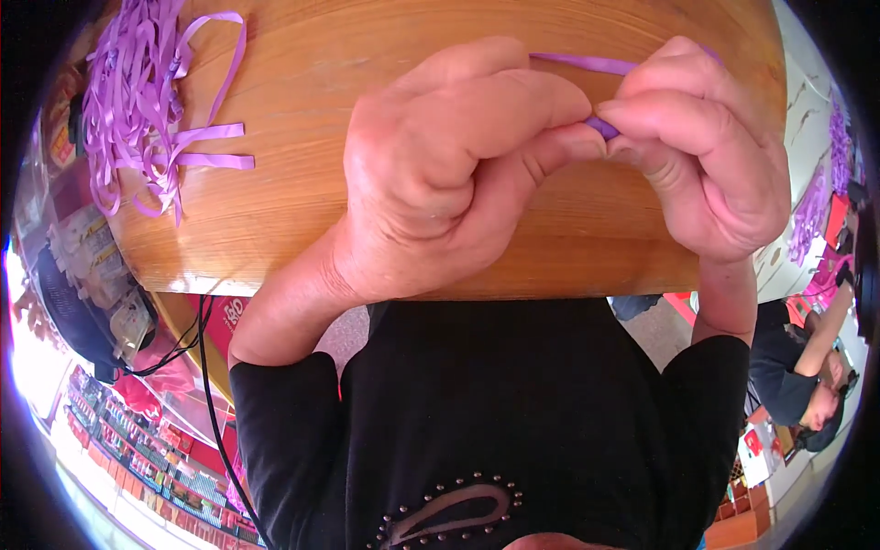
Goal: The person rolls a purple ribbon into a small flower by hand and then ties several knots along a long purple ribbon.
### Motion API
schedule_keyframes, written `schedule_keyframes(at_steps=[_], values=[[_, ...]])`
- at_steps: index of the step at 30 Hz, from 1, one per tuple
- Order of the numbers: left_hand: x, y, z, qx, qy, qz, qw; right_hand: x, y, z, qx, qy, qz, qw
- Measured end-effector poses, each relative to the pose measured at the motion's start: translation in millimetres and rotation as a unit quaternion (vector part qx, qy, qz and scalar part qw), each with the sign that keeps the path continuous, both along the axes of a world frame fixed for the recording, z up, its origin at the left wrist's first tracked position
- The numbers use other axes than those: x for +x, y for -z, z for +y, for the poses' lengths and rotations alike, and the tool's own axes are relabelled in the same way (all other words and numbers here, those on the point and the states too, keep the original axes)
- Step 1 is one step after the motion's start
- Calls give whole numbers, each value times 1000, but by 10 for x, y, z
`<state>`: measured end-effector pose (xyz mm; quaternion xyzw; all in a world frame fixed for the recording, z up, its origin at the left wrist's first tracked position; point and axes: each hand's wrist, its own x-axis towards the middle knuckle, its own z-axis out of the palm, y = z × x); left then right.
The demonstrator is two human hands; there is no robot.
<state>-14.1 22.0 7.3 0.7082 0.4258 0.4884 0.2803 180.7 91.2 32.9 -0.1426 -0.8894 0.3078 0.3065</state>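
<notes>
Above the wooden table my left hand is closed, thumb and forefinger pinched together. My right hand faces it, also in a pinch, with the fingertips of both almost meeting. Between them shows a short, tightly bunched bit of purple ribbon, which both hands grip. A flat stretch of the same ribbon runs behind the fingers from one hand toward the other. Whether the bunched bit is a knot or a fold I cannot tell. Its ends are hidden by my hands.
A heap of purple ribbons lies at the left of the table. Black cables hang below its front edge. At the right are a white marbled surface, more purple ribbons and another person.
</notes>
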Motion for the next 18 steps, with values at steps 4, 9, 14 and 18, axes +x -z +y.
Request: schedule_keyframes(at_steps=[4, 9, 14, 18], values=[[9, -28, -17, -33, 21, -11, 999, 10, -47, -4, -16, -12, -9, 1000], [35, -10, 11, -99, 22, -55, 993, 10, 17, 33, -66, 17, -11, 998], [-18, -120, 84, -88, -54, -12, 995, 26, 81, 112, -116, 76, -12, 990], [-191, -33, 188, -2, -178, 55, 983, 121, 86, 219, -44, 195, -45, 979]])
